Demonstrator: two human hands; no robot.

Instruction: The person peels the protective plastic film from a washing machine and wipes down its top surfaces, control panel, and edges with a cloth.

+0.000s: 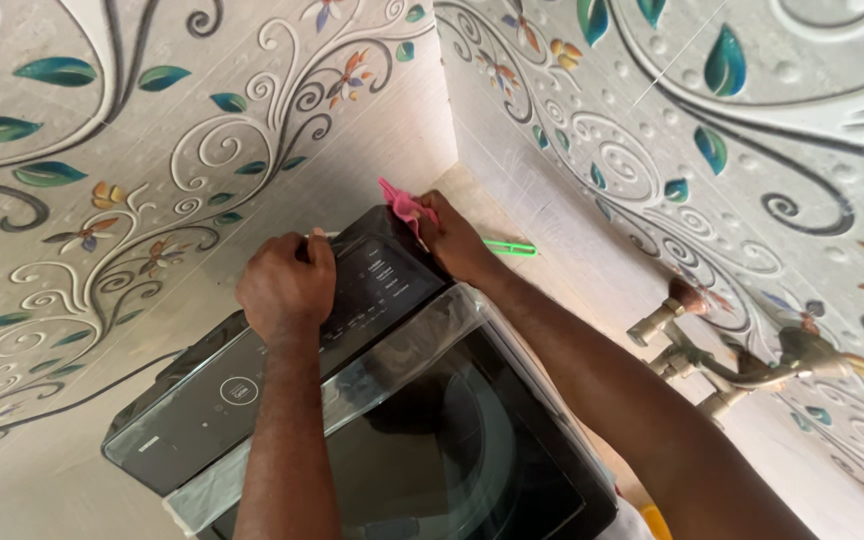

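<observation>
A black top-loading washing machine (252,400) with a dark glass lid stands in a tiled corner. My left hand (287,285) rests on its rear control panel (382,280), fingers curled over the back edge. My right hand (457,240) is closed on a crumpled pink cloth (404,205), pressed at the panel's far right corner. Clear plastic film (402,350) lies across the front of the panel.
Floral patterned tiles (152,150) cover both walls of the corner. Brass taps and pipes (732,360) stick out from the right wall. A thin green object (512,247) lies on the ledge behind the machine.
</observation>
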